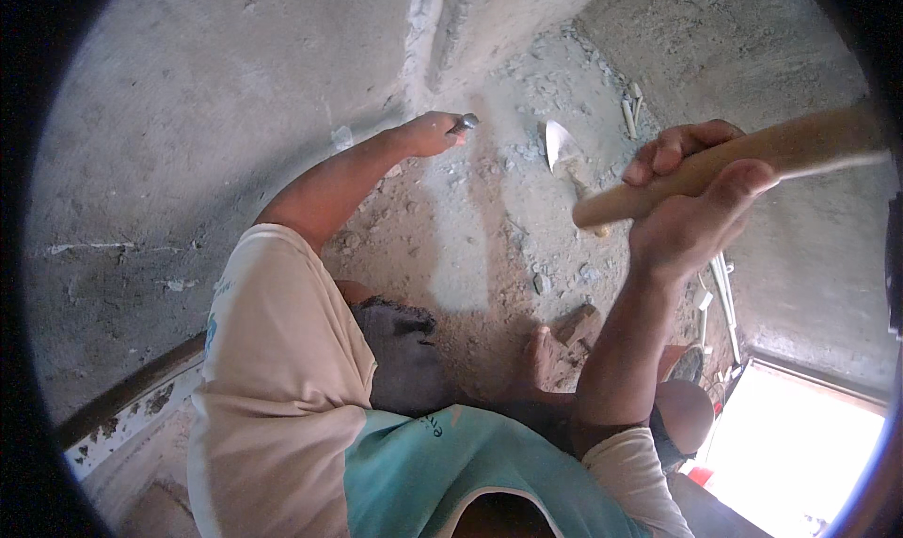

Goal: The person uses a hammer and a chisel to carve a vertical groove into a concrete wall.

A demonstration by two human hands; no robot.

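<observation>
The left hand, fingers clamped on a short grey metal chisel, lies well left of the right hand, whose fingers grip a raised pale wooden handle running left-right.

Left grip outstretched, right grip seemingly clenched.

Between the left hand gripping a chisel at the concrete wall and the right hand holding a wooden handle lay open rubble-strewn floor, obstructed only by a trowel and scattered stones near the feet.
</observation>
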